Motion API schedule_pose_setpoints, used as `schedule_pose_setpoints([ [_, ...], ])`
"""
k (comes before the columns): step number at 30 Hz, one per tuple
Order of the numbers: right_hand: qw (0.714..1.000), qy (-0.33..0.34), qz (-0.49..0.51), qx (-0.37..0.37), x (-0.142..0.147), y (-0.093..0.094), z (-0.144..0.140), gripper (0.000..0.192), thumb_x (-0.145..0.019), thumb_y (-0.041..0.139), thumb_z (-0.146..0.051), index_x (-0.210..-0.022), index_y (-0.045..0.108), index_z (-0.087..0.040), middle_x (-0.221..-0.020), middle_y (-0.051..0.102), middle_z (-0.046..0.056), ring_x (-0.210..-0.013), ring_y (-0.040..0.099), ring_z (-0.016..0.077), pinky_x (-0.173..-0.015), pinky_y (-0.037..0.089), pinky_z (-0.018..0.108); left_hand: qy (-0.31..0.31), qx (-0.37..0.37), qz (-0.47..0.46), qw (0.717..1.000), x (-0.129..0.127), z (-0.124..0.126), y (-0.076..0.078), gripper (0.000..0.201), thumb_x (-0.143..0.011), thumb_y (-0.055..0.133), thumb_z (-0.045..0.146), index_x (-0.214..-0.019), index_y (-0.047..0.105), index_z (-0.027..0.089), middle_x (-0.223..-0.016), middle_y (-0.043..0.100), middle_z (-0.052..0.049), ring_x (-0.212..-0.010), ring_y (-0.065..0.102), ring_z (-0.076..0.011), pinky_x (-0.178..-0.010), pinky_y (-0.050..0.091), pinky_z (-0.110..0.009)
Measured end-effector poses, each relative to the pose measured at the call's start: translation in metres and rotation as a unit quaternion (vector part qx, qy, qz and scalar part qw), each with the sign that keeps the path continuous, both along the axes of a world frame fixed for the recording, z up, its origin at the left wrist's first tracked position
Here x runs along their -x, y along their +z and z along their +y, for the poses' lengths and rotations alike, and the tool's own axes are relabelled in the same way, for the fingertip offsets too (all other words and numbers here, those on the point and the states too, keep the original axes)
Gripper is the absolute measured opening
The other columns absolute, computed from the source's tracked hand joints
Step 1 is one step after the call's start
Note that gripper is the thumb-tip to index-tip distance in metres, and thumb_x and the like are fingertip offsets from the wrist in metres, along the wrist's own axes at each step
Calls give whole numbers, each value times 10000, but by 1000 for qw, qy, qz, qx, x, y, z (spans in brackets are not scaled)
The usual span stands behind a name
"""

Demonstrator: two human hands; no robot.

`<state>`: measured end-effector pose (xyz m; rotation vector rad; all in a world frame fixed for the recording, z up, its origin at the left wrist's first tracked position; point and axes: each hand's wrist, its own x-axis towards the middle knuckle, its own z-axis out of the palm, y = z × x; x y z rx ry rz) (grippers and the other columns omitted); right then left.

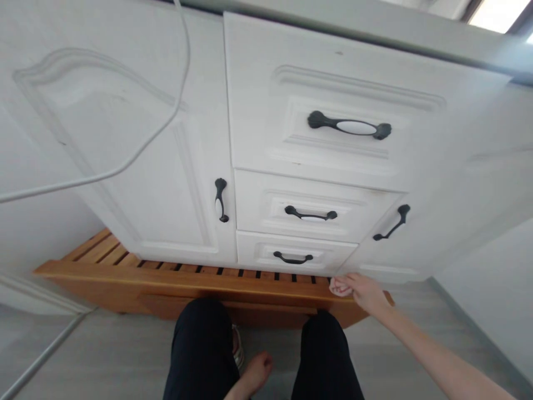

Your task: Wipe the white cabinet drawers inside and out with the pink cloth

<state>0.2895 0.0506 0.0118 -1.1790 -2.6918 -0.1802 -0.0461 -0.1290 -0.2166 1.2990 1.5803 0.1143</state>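
Head view: three drawers (312, 208); right hand (366, 291) touches one door (420, 233).

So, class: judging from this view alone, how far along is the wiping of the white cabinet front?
Done: cannot tell; nothing shows which fronts are already wiped. In hand: the right hand presses a small pinkish cloth against the bottom corner of the right cabinet door, above the wooden slatted platform. The left hand rests low between the knees. Left: cannot tell.

Bright, even daylight pours in from a window (499, 14) at the upper right, blown out to white. White cabinet fronts (166, 183) look washed out; edges bow and soften.
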Motion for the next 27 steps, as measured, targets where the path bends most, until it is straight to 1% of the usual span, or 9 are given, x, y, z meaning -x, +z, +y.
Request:
schedule_pose_setpoints([
  [4,970,198,51,-129,104,38,-14,484,-935,491,-12,-1301,689,-260,-1325,719,45,-1214,633,218,-981,533,384,-8,11,-3,1000,-5,1,-5,151,-977,618,131,-1087,721,134,-1182,770,-86,-1164,698,-235,-1065,522,-460],
  [7,933,284,88,-204,194,64,-5,397,-1022,583,-158,-1398,610,-282,-1444,653,4,-1421,476,208,-1137,439,411,-13,12,-1,1000,-4,0,-6,161,-983,615,142,-1106,718,133,-1200,764,-93,-1175,693,-240,-1071,519,-469],
  [9,918,293,99,-249,240,64,12,374,-1040,574,-176,-1398,600,-278,-1468,633,3,-1444,447,192,-1145,427,400,-14,5,-7,1000,-2,0,-5,175,-993,595,138,-1120,715,134,-1209,764,-91,-1180,691,-233,-1077,516,-458],
  [11,917,261,118,-280,270,47,30,363,-1045,558,-169,-1392,599,-269,-1433,659,9,-1391,496,184,-1050,477,354,-12,-5,-13,1000,-1,0,-4,193,-1001,574,128,-1136,711,135,-1221,762,-89,-1188,688,-223,-1083,513,-444],
  [14,930,274,75,-233,293,4,46,352,-1051,523,-159,-1377,597,-272,-1403,681,13,-1265,576,163,-945,511,318,-6,-7,-15,1000,1,2,-5,208,-999,562,110,-1153,703,123,-1225,760,-98,-1188,690,-222,-1083,512,-437],
  [17,939,294,26,-177,305,-26,47,330,-1069,483,-173,-1362,596,-273,-1422,668,12,-1250,580,158,-974,517,319,-9,-4,-17,1000,0,2,-7,214,-992,556,98,-1146,703,116,-1222,761,-104,-1183,691,-221,-1079,509,-430],
  [22,943,326,-1,-64,323,-28,44,388,-1075,440,-150,-1421,582,-252,-1529,584,5,-1408,503,154,-1137,454,327,-37,0,-24,999,-2,2,-8,250,-968,537,83,-1149,707,117,-1241,758,-119,-1184,687,-215,-1067,496,-388],
  [25,940,340,14,13,314,-27,48,335,-1049,503,-126,-1278,688,-285,-1415,675,-60,-1375,531,75,-1177,405,249,-48,3,-20,999,-2,4,-6,293,-960,505,72,-1177,701,95,-1243,761,-139,-1192,689,-218,-1052,488,-347],
  [27,951,302,54,33,294,-30,48,264,-984,638,-155,-1161,732,-327,-1294,733,-113,-1293,588,37,-1095,467,198,-46,2,-17,999,-1,4,-4,318,-962,484,78,-1197,698,88,-1256,756,-151,-1205,685,-215,-1045,478,-313],
])
